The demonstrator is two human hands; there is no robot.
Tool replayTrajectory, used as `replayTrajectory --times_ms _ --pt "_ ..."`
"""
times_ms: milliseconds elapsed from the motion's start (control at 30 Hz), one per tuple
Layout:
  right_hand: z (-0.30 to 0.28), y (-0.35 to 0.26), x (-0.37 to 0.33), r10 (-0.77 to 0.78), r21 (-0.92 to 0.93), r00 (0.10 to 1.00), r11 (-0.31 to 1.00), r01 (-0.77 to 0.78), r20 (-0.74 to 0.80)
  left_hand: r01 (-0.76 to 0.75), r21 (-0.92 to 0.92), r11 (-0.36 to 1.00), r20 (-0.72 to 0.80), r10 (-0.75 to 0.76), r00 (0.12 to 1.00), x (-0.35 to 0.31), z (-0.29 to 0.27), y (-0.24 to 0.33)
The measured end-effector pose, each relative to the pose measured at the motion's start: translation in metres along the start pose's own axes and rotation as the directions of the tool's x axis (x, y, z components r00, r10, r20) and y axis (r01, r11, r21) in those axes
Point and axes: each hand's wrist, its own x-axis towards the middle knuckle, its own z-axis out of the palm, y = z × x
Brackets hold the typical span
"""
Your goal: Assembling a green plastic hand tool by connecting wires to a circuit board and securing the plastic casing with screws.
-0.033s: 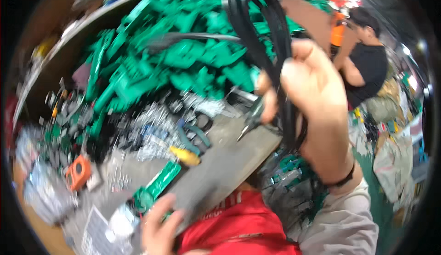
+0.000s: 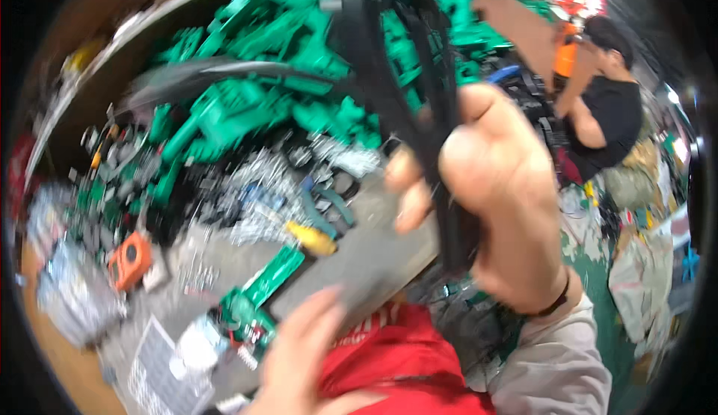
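A black cable (image 2: 374, 63), bundled into long loops, hangs in front of me in my right hand (image 2: 497, 179), its fingers wrapped round it. One blurred dark end stretches left across the green parts. My left hand (image 2: 303, 348) is low, blurred by motion, with fingers stretched out and nothing seen in them. Beside it on the worktop (image 2: 366, 239) lies a green plastic part (image 2: 275, 277) with small red and dark pieces at its lower end. Further up lie a yellow handle (image 2: 313, 237) and a teal-handled tool (image 2: 329, 206) that looks like pliers.
A big heap of green plastic parts (image 2: 239, 108) fills the far side, with small shiny metal pieces (image 2: 258, 191) before it. At left are an orange tool (image 2: 131, 260) and a clear plastic bag (image 2: 78, 303). A person in black (image 2: 609, 120) sits at far right.
My right hand and the cable have moved slightly left, and the cable's dark end has swung further left. My left hand has moved right. The pointed tool tip below my right hand no longer shows.
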Motion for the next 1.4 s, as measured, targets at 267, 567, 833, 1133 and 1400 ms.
replayTrajectory --times_ms 267,567,833,1133,1400 --pt "0.000 0.061 0.024 0.253 0.139 0.942 0.948 -0.287 0.221 0.631 -0.755 0.178 0.576 -0.282 0.768 -0.058 0.016 -0.023" --pt "0.003 0.099 -0.049 0.017 -0.650 0.786 0.574 0.498 0.618 0.179 0.140 0.974 0.108 -0.195 0.975 -0.065 0.007 -0.023" --pt "0.026 0.100 -0.082 0.302 -0.509 0.652 0.848 0.151 0.696 -0.070 0.420 0.905 0.277 -0.054 0.959 -0.052 -0.019 -0.023" --pt "0.035 0.121 -0.077 0.325 -0.372 0.794 0.918 -0.136 0.514 0.366 0.372 0.853 -0.130 -0.342 0.931 -0.079 -0.035 -0.028" --pt "0.046 0.121 -0.073 0.281 -0.235 0.792 0.956 -0.178 0.542 0.544 -0.286 0.789 0.051 -0.554 0.831 -0.061 -0.027 -0.040"
